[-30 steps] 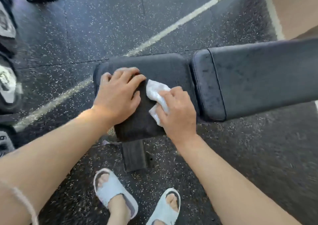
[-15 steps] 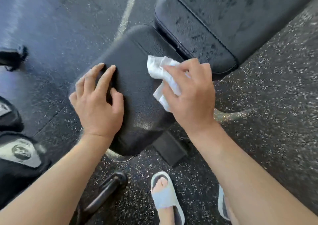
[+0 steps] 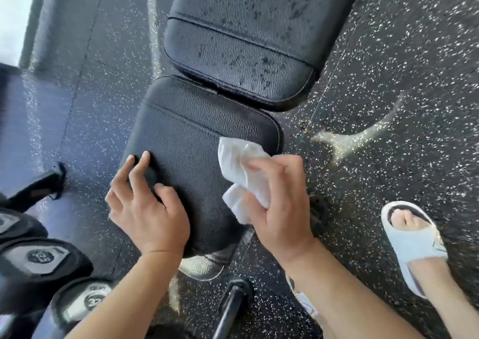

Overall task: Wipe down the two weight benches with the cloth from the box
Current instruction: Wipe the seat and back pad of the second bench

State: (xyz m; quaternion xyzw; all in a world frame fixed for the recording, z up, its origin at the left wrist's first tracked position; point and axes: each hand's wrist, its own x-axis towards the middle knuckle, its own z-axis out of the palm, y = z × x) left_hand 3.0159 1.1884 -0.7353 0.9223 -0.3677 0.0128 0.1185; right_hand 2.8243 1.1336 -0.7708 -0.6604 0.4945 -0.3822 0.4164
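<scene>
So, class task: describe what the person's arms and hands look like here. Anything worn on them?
Both forearms are bare, with no sleeves in view. The left hand and right hand wear no gloves, and no rings or watch show. A thin pale line crosses the left wrist; too fine to tell what it is.

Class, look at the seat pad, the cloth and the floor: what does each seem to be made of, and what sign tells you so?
Seat pad: probably vinyl or leather, black, with a pebbled grain and stitched seams. Cloth: soft white fabric or thick paper, crumpled into folds in the right hand. Floor: likely rubber matting, matte black with pale flecks.
</scene>
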